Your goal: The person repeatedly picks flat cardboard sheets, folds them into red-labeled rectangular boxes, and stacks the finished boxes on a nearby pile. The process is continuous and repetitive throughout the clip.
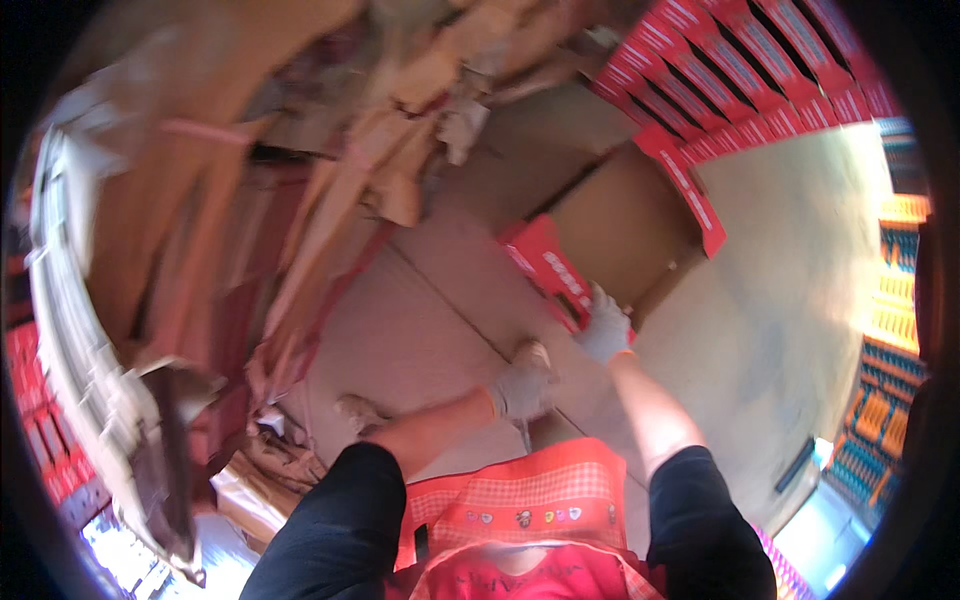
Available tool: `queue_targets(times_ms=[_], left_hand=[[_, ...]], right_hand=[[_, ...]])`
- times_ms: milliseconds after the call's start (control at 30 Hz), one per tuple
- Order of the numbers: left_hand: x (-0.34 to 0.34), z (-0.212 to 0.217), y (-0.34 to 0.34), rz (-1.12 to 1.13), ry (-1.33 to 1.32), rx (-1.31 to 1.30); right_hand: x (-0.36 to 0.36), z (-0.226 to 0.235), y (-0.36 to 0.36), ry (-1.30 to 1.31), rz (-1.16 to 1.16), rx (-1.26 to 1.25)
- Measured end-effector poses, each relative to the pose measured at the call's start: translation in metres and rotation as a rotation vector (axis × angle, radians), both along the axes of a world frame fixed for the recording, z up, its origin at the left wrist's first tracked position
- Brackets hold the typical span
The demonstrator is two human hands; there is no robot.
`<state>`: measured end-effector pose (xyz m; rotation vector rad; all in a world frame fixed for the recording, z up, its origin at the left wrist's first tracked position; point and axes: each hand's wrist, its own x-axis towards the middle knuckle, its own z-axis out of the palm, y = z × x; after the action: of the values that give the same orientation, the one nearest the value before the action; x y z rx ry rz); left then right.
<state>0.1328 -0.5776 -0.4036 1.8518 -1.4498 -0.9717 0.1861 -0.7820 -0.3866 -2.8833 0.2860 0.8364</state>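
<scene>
My right hand (605, 328), in a pale grey work glove, is closed on the near corner of an open cardboard box (625, 235). The box is plain tan inside, with red printed sides, and lies tilted on the floor. My left hand (522, 388), gloved the same way, hangs to the left of the box and apart from it, in front of my legs. Blur hides its fingers, and whether it holds anything does not show. A red checked apron (520, 490) covers my front.
Flattened brown cardboard (190, 220) and torn sheets pile up high at the left. Red printed cartons (740, 75) stand stacked at the far right. Orange and teal stacked goods (880, 400) line the right edge. Pale floor (780, 270) extends right of the box.
</scene>
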Motion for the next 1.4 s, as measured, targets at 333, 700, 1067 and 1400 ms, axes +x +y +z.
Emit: queue_targets(times_ms=[333, 700, 1067, 1400], left_hand=[[-0.077, 0.360, 0.236, 1.155, -0.059, -0.301], [-0.113, 0.394, 0.682, 2.324, -0.535, 0.470], [-0.118, 0.396, 0.735, 2.486, 0.436, -0.583], [-0.052, 0.409, 0.655, 2.284, -0.252, -0.238]], right_hand=[[0.007, 0.252, 0.193, 0.098, -0.044, 1.023], [0.131, 0.430, 0.526, -0.791, 0.480, 1.104], [0.193, 0.428, 0.561, -0.349, 0.493, 0.598], [0.161, 0.429, 0.586, 0.243, 0.192, 1.379]])
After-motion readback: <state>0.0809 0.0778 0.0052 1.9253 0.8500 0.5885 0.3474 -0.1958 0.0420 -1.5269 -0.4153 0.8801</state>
